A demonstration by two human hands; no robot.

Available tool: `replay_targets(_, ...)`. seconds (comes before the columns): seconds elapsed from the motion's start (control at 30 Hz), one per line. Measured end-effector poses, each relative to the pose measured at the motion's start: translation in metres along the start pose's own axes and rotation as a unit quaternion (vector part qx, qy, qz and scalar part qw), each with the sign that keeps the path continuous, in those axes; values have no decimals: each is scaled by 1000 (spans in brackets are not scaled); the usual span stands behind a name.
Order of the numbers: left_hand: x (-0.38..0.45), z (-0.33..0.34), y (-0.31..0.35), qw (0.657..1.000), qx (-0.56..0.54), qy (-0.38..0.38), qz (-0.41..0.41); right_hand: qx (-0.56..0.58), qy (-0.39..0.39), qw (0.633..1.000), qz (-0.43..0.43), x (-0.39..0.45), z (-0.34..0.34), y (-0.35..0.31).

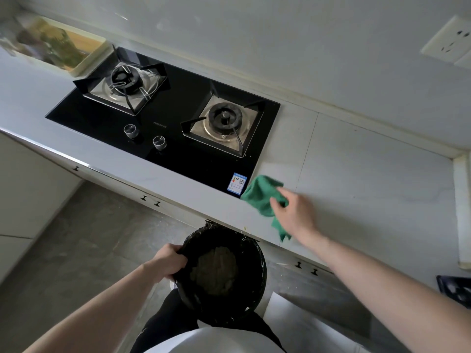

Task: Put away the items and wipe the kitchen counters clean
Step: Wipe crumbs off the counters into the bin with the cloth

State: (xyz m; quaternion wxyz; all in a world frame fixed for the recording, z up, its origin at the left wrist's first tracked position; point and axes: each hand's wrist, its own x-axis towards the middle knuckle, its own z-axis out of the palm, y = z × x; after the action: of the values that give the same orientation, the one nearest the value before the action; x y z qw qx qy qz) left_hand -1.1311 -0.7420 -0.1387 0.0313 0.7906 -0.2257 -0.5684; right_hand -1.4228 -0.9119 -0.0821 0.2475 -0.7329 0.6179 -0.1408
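My right hand (295, 212) grips a crumpled green cloth (262, 194) on the pale counter (356, 179), just right of the black gas hob's front corner. My left hand (169, 263) holds the left rim of a round bin lined with a black bag (254, 278), kept just below the counter's front edge. Crumpled brownish waste (216, 271) lies inside the bin.
The black glass hob (173, 115) has two burners and two knobs. A cream tray (84, 64) with blurred items sits at the far left by the wall. A wall socket (451, 42) is at the upper right. Cabinet doors with small dark handles (150, 200) run below the counter.
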Motion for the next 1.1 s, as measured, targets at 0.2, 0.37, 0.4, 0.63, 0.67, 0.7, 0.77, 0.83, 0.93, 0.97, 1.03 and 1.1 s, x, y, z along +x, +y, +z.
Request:
replay_targets(0.2, 0, 1, 1, 1000, -3, 3, 0, -62, -4, 996, 68, 54, -5, 39)
replay_targets(0.37, 0, 0, 1, 1000, 0, 3, -1, -127, -70, 989, 17, 3, 41, 25)
replay_targets(0.4, 0, 1, 1, 1000, -2, 3, -3, -123, -75, 989, 3, -12, 47, 14)
replay_targets(0.63, -3, -1, 4, 1000, 12, 2, 1, -51, -194, 976, -88, -98, 76, -31)
replay_targets(0.67, -3, -2, 4, 1000, 15, 0, 0, -25, -201, 976, -80, -101, 76, -31)
replay_targets(0.7, -3, -4, 4, 1000, 19, -3, 0, -8, -197, 977, -83, -101, 74, -31)
replay_targets(0.77, -3, -6, 6, 1000, 26, -5, -2, 8, -159, 983, -91, -91, 62, -30)
replay_targets(0.83, -5, -9, 10, 1000, 31, -4, -2, 36, -107, 991, -70, -69, 44, -28)
replay_targets(0.93, -7, -11, 13, 999, 31, -5, -2, 98, -9, 995, -31, -22, 13, -23)
replay_targets(0.97, -7, -11, 13, 1000, 30, -4, -1, 106, 25, 994, -16, -5, 4, -18)
replay_targets(1.03, -8, -12, 15, 1000, 27, -7, 1, 99, 91, 991, 23, 32, -13, -8)
replay_targets(1.1, -9, -14, 18, 1000, 30, -9, 3, 76, 144, 985, 49, 70, -23, 9)
